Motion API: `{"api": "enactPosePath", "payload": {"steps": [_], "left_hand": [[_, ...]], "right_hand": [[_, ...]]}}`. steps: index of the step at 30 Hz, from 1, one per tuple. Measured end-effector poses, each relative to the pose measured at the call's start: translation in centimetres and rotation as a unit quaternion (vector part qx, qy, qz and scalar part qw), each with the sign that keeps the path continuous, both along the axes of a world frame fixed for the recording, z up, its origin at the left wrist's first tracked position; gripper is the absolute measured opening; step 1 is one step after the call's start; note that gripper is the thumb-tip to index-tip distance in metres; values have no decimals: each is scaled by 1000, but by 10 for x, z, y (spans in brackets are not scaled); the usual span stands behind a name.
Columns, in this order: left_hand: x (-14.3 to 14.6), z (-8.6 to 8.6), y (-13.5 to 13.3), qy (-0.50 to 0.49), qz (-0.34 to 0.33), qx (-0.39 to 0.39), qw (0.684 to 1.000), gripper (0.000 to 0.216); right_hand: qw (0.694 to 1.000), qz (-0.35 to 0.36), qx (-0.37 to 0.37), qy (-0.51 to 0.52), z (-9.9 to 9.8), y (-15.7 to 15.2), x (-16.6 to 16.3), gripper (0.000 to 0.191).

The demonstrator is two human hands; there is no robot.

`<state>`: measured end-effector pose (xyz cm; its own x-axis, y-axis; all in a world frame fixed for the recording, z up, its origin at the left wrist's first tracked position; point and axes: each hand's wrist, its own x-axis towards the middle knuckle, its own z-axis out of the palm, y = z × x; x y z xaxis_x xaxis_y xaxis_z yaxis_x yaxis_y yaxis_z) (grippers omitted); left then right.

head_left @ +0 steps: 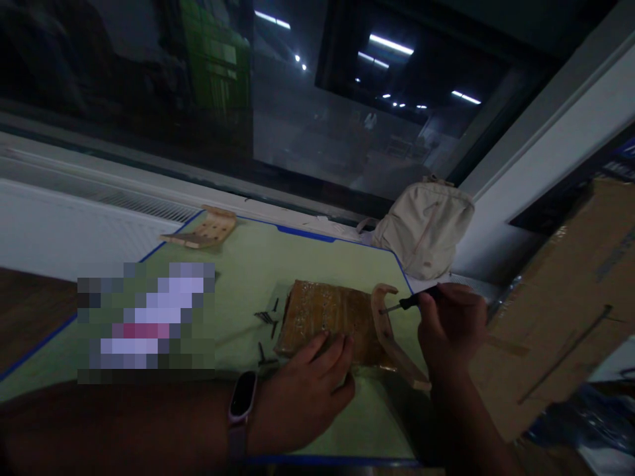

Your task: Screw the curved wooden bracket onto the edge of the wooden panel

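Observation:
My left hand [310,387], with a band on the wrist, is at the near edge of a brown block wrapped in shiny tape [354,317]. Its bent fingers press on the block's top, with the thumb lower, by the near edge. In my closed right hand [451,324] is a screwdriver [407,302] with a black handle. The shaft points left, and its tip meets a curved wooden piece [384,327] near a hole in the upper part. That piece stands against the block's right end. Several dark screws [266,317] lie left of the block.
A second curved wooden piece with holes [213,228] sits at the table's far left corner. A blurred-out object [159,311] lies on the green, blue-edged table top [248,258]. Beyond are a beige backpack [426,225] and a window. A large cardboard box [560,304] stands at right.

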<state>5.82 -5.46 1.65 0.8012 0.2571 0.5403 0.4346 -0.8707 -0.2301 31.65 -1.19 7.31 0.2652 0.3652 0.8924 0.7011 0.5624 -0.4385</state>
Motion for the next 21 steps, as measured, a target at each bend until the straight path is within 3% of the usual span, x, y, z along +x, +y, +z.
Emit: {"api": "enactPosePath", "payload": {"steps": [3,6,10,13,18,21], "left_hand": [[0,1,0,5,1,-1,1000,25],[0,3,0,12,7,-5,1000,23],[0,5,0,13,6,-9,1000,22],[1,3,0,7,4,-9,1000,22],[1,3,-1,12,6,-8,1000,23],[0,4,0,15,2,-7,1000,23]], "right_hand": [[995,72,-31,-58,-3,-7,-8,19],[990,128,-63,-16,-3,-8,-17,18],[995,61,-38,70,0,0,-10,27],[998,24,-6,52,0,4,0,30],[990,140,-33,-6,0,-3,-7,22],[984,170,-58,18,-1,-5,-17,22]]}}
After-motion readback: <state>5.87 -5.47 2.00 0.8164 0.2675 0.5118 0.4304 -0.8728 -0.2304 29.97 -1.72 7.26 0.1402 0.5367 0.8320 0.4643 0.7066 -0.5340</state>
